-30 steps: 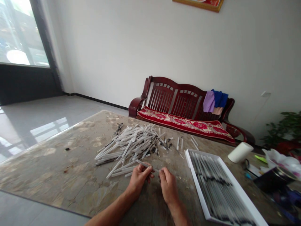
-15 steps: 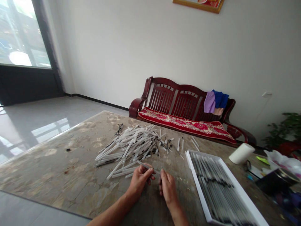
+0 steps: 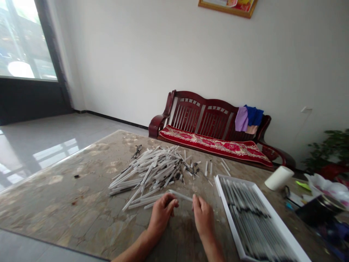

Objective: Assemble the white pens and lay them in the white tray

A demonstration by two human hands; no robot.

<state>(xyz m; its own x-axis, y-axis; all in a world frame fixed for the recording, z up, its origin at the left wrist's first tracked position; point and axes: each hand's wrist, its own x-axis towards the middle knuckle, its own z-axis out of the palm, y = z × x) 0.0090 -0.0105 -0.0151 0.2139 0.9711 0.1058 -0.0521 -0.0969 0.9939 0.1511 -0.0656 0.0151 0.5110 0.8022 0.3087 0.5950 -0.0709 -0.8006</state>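
Note:
In the head view, my right hand (image 3: 202, 214) pinches one end of a slim whitish pen (image 3: 183, 195) between thumb and fingers. The pen points left, its far end passing just above my left hand (image 3: 163, 210). The left fingers are curled in toward the thumb; whether anything small is inside them is hidden. Beyond both hands lies a loose heap of pale, pen-like tubes (image 3: 152, 165), some with dark parts. To the right, a white open box (image 3: 231, 222) holds rows of similar pens (image 3: 256, 222) with dark bands, blurred at the near end.
Eyeglasses (image 3: 137, 151) lie behind the heap, with loose tubes and small dark bits to its right. Past the box are a white roll (image 3: 279, 178), a dark cylindrical container (image 3: 319, 211) and a plastic bag (image 3: 327, 187). A wooden bench (image 3: 207, 112) stands behind the patterned table (image 3: 89, 211).
The pen has gone from my left hand's grip to my right hand's. My right hand has moved slightly right, away from the left. The camera view has shifted a little.

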